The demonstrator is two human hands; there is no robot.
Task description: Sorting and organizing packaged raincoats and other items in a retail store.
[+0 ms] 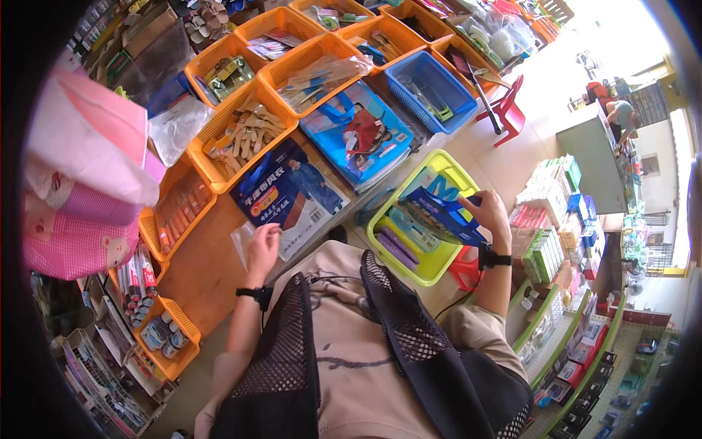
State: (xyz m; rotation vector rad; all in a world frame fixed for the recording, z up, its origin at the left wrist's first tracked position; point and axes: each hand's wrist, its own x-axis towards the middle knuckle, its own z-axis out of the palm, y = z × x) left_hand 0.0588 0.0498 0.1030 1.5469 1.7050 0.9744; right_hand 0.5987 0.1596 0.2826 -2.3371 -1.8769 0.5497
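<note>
My right hand [490, 214] grips the upper edge of a dark blue printed package [441, 217], which leans inside a lime-green plastic basket [378, 211]. Beside it in the basket lie purple packages [396, 249], a yellow one and light blue ones. My left hand [264, 247] hovers at the table's near side with its fingers curled, by the lower left corner of a flat blue-and-white garment package [290, 197]. Clear plastic [240, 241] shows behind that hand; whether the fingers pinch it is unclear. Farther back lies a stack of bright blue printed packages [359, 134].
Orange baskets hold wooden-handled brushes [247, 134], orange tubes [184, 214] and other goods. A blue basket [430, 90] sits at the table's far right. Pink fabric goods [93, 175] hang at left. Stacked boxes [548, 230], a red chair [510, 112] and a distant person [622, 118] are on the right.
</note>
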